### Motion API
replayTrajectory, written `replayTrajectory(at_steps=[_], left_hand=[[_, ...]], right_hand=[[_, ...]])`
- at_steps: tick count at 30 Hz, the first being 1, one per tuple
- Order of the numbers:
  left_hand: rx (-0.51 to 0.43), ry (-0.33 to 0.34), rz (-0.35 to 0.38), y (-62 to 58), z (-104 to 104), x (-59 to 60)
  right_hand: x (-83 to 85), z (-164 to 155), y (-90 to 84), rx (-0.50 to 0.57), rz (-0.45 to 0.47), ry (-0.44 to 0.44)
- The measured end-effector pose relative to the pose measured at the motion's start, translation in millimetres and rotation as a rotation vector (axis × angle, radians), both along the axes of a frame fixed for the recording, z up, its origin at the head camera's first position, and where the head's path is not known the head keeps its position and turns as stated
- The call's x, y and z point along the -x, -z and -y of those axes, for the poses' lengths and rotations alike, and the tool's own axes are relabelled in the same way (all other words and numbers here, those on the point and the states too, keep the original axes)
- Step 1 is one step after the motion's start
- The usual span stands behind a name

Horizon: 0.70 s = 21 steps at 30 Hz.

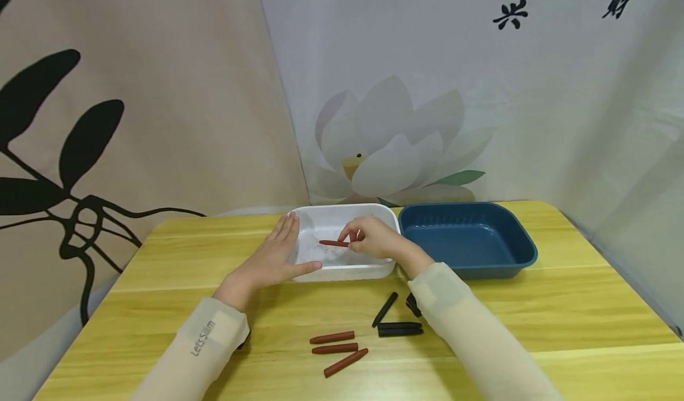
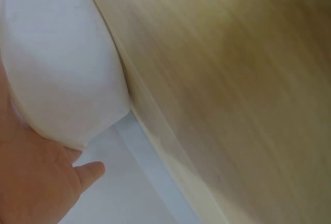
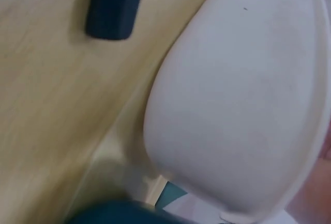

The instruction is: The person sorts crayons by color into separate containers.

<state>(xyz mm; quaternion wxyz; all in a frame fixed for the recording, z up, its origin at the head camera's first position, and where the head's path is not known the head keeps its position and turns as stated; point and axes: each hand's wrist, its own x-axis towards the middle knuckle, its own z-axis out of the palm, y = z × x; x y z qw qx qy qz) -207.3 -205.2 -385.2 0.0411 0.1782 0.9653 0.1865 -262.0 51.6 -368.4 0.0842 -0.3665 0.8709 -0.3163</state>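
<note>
My right hand [image 1: 376, 239] pinches a reddish-brown crayon [image 1: 330, 243] over the inside of a white plastic tray [image 1: 342, 274]. My left hand [image 1: 272, 257] rests at that tray's left end, fingers straight along the side and thumb over the front rim. The left wrist view shows this hand [image 2: 36, 182] against the tray's outer wall [image 2: 62, 53]. In the right wrist view the tray wall [image 3: 232, 79] hides most of the right hand [image 3: 313, 195], and the held crayon is out of sight.
A dark blue tray [image 1: 491, 268] stands right beside the white one. Three brown crayons [image 1: 335, 349] lie near the table's front, with several black crayons [image 1: 399, 328] to their right, some partly behind the right sleeve. Something dark [image 1: 243, 341] shows beside the left cuff.
</note>
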Motion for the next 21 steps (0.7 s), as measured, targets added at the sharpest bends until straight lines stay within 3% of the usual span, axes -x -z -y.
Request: replayTrajectory(at_steps=[11,21], left_hand=[[0.004,0.001,-0.008,0.6,0.5,-0.4],[-0.009,-0.002,0.001,1.3,1.1,0.5]], right_hand=[[9.5,6.6,11.5,-0.008,0.021,0.018],[8.5,9.6,16.0,0.002,0.061,0.127]])
